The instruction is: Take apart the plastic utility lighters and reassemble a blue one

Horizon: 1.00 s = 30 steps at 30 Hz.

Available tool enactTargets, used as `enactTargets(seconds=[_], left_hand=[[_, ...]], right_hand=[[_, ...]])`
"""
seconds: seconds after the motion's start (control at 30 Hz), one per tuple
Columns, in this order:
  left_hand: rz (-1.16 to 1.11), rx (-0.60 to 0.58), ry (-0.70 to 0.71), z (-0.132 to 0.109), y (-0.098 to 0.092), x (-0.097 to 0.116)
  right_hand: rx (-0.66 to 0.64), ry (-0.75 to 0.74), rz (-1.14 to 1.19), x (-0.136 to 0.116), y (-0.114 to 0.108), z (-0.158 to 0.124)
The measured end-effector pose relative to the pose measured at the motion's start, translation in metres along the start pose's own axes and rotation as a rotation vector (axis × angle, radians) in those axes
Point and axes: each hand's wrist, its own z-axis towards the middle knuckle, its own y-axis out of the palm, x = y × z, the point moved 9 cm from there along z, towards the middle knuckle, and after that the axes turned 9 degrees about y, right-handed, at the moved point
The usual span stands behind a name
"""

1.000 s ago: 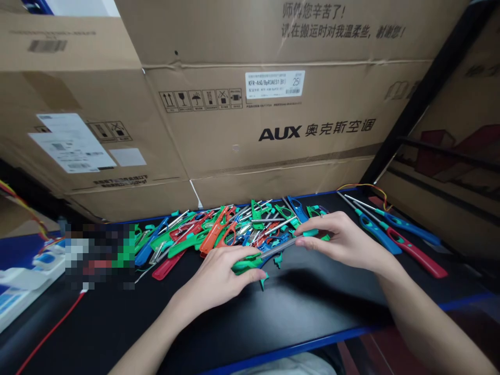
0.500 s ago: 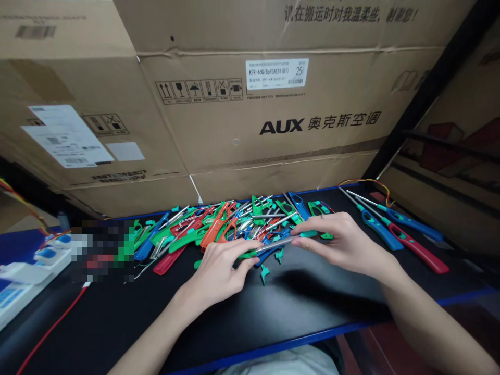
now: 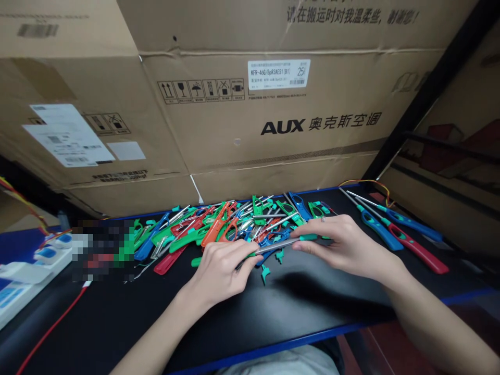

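Note:
A grey metal lighter tube (image 3: 278, 245) spans the gap between my two hands, above the black tabletop. My left hand (image 3: 226, 265) is closed around its left end, where part of a green handle shows under the fingers. With thumb and fingers my right hand (image 3: 339, 242) pinches the other end, and a teal plastic piece (image 3: 308, 237) shows there. How the pieces join is hidden by the fingers. Just below lie loose teal triggers (image 3: 265, 274). Behind my hands spreads a pile of lighter parts, among them an orange handle half (image 3: 216, 225) and metal tubes.
Three long lighters lie at the right, including a red one (image 3: 420, 249) and a blue one (image 3: 378, 229). A white power strip (image 3: 35, 278) with a red cable stands at the left. A large cardboard box (image 3: 219, 151) closes off the back.
Both hands keep their hold on the tube, with only a slight shift of the fingers. The green handle part at the left hand shows less now. The pile looks unchanged.

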Motion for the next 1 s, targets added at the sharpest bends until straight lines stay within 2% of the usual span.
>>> enactTargets(seconds=[0.13,0.3,0.4,0.67,0.9,1.0], left_hand=[[0.061,-0.033,0.044,-0.002,0.003,0.007],[-0.141,-0.231,-0.067,-0.005,0.015,0.006],[-0.212,-0.289,-0.107,-0.006,0.015,0.006],[-0.18,-0.256,-0.073,-0.008,0.004,0.015],[-0.142,-0.186,-0.096,-0.012,-0.016,0.012],[-0.172,-0.199,-0.151,-0.017,-0.016,0.003]], right_hand=[[-0.013,0.02,0.019,0.007,0.003,-0.002],[-0.04,0.031,0.131,0.015,0.005,-0.005],[-0.074,0.069,0.186,0.019,0.006,-0.005],[-0.102,0.069,0.27,0.018,0.009,-0.01],[-0.18,0.36,0.514,0.043,0.033,-0.007],[-0.175,0.403,0.595,0.048,0.039,-0.006]])
